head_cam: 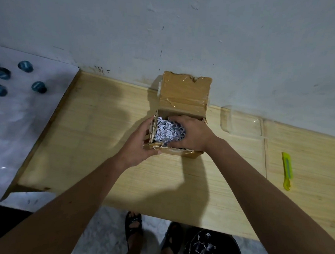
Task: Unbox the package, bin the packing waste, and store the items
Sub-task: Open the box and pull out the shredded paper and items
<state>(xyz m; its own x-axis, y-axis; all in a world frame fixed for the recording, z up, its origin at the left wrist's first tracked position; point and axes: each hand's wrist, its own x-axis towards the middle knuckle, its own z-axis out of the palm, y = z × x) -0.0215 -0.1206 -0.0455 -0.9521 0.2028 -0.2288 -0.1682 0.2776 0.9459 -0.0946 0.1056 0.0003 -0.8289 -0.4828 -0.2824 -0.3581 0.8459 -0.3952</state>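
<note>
A small cardboard box stands on the wooden table near the wall, its taped lid flipped up and back. White shredded paper fills the inside. My left hand grips the box's left wall and front corner. My right hand reaches into the box from the right, fingers curled down into the shredded paper. What lies under the paper is hidden.
A yellow-green utility knife lies on the table at the right. A clear plastic tray sits right of the box. Several blue wrapped items lie on a white sheet at the left. A black bin with paper scraps stands on the floor below.
</note>
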